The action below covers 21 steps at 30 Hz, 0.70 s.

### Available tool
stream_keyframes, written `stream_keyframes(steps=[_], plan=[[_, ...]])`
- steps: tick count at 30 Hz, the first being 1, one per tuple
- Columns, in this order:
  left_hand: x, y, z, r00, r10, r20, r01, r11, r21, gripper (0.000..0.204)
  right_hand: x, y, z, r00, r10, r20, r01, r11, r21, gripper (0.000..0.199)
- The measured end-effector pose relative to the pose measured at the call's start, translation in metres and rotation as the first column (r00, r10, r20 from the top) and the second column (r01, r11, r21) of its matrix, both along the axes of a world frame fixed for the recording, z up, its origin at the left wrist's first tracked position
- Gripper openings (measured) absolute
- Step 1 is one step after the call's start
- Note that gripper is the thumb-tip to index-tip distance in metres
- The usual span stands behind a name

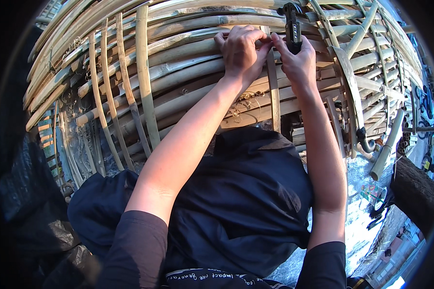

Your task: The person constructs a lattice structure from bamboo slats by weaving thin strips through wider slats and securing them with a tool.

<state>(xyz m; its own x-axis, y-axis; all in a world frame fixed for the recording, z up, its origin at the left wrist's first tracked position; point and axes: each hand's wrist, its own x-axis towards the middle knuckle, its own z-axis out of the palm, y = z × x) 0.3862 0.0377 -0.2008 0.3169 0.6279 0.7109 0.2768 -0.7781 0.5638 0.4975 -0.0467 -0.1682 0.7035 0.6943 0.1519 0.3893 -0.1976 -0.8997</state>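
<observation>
My left hand (243, 52) is closed with bent fingers, its thumb and fingertips pinching at an upright flat bamboo strip (273, 91). Close beside it, my right hand (299, 65) is curled round a black hand tool (292, 30) with a slotted body, which points up and away from me. The right thumb and forefinger come up to the same strip, near the left fingertips. Whether something small sits between the fingertips is too hard to make out. Thin curled shavings (243, 103) lie below my left hand on long split bamboo poles (183, 70).
Several upright slats (143, 72) cross the poles on the left. On the right stands a bamboo lattice (371, 62), with a dark curved hook (365, 142) and a short bamboo tube (388, 144) below it. A thick dark log (417, 185) lies farther right. Dark cloth (241, 192) covers my lap.
</observation>
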Motion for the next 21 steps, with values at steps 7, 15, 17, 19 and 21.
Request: stream_keyframes(steps=[7, 15, 17, 19, 21], plan=[[0.002, -0.006, 0.003, 0.999, 0.003, 0.038, -0.001, 0.999, -0.051, 0.021, -0.017, -0.025, 0.033, 0.944, 0.080, 0.321, -0.094, 0.995, 0.028, 0.028], [0.003, -0.006, 0.001, 0.999, 0.026, 0.036, -0.025, 0.999, -0.038, 0.019, -0.029, -0.079, 0.043, 0.785, 0.090, 0.614, -0.107, 0.994, -0.008, 0.037], [0.003, -0.005, -0.001, 0.998, 0.026, 0.055, -0.025, 0.999, -0.020, 0.019, -0.031, -0.074, 0.044, 0.840, 0.157, 0.520, -0.086, 0.984, -0.158, 0.039], [0.002, -0.004, -0.005, 0.998, 0.061, 0.031, -0.061, 0.998, -0.024, 0.019, -0.030, -0.067, 0.048, 0.852, 0.251, 0.459, -0.107, 0.942, -0.317, 0.039], [0.001, -0.004, 0.000, 0.999, 0.052, 0.005, -0.052, 0.998, -0.026, 0.018, -0.031, -0.067, 0.047, 0.837, 0.196, 0.511, -0.120, 0.977, -0.178, 0.038]])
